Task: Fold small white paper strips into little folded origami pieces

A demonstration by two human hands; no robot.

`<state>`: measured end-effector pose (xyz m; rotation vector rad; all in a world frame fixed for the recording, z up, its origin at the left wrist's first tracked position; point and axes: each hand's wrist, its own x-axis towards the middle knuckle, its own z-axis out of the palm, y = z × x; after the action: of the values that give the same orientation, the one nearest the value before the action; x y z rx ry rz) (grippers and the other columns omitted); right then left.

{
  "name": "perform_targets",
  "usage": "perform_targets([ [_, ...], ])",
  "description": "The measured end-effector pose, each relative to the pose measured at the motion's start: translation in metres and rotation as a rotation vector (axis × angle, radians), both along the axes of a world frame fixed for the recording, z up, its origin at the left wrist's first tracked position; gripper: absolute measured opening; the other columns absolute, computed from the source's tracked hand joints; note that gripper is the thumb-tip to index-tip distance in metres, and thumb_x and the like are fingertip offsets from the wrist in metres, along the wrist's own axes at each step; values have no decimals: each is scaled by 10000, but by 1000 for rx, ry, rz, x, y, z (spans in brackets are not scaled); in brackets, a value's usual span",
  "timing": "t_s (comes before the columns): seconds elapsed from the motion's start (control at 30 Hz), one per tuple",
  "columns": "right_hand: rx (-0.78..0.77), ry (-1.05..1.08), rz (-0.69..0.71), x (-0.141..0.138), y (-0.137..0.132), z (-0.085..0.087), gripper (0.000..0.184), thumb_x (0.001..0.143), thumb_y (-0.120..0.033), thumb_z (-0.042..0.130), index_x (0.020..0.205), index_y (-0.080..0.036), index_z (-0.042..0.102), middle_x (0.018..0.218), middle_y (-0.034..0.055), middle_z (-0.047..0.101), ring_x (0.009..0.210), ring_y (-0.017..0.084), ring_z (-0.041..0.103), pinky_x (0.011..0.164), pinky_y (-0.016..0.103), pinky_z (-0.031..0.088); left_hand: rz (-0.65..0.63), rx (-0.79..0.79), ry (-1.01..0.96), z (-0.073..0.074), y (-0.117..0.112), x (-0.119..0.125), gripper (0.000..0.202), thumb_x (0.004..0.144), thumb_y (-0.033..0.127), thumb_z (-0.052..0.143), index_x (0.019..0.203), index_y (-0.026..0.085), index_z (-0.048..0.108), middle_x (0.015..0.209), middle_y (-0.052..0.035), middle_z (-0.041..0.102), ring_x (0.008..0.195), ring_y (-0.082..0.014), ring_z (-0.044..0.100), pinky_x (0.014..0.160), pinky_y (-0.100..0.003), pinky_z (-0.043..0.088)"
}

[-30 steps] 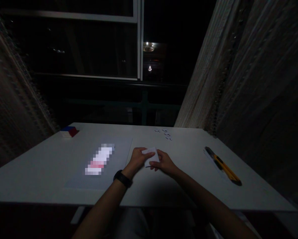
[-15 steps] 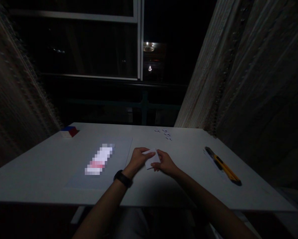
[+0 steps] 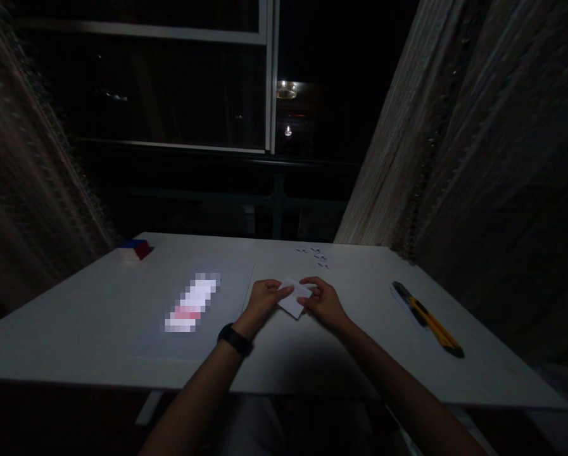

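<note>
- Between the left hand [image 3: 265, 301] and the right hand [image 3: 328, 305] there's a small white paper square [image 3: 294, 301], one corner pointing back at the wearer. Who's got it?

- Both tbh. Left is clamped on its left side, thumb on top. Right is pinching near the right corner, index finger by the far edge. Can't tell if the paper touches the table [image 3: 359, 354]

- Elbow room?

- Loads to the right: a wide stretch of tabletop runs from the right hand to the yellow cutter [image 3: 430, 323]. Left is tighter, a big sheet [image 3: 155, 345] has its edge just beside the left hand, with a bright pixelated patch [image 3: 193, 303] on it. Ahead of the right hand, dark-marked bits [image 3: 320, 258] lie near the far table edge
</note>
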<state>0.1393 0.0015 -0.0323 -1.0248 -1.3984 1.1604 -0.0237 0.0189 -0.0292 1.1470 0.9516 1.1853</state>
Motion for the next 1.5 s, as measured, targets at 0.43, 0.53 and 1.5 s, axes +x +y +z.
perform_targets([
  [0.43, -150, 16, -41, -5, 5, -6, 466, 643, -582, 591, 607, -118, 577, 490, 40, 604, 435, 125, 575, 399, 209, 446, 141, 8, 8, 9, -6, 4, 338, 487, 359, 771, 613, 95, 601, 552, -50, 620, 489, -126, 554, 474, -222, 402],
  [0.53, -134, 8, -44, -6, 5, -7, 453, 636, -572, 605, 586, -123, 573, 474, 35, 597, 418, 121, 562, 395, 211, 443, 154, 21, 11, 8, -5, 5, 334, 492, 369, 765, 604, 104, 595, 558, -46, 623, 497, -128, 558, 487, -226, 410],
  [1.5, -16, -92, -18, -3, 2, -4, 426, 641, -554, 596, 528, -148, 531, 400, -9, 546, 346, 105, 510, 385, 209, 397, -32, 41, 102, 8, -7, 1, 359, 524, 347, 755, 740, 69, 682, 691, -97, 674, 602, -170, 599, 564, -256, 436],
])
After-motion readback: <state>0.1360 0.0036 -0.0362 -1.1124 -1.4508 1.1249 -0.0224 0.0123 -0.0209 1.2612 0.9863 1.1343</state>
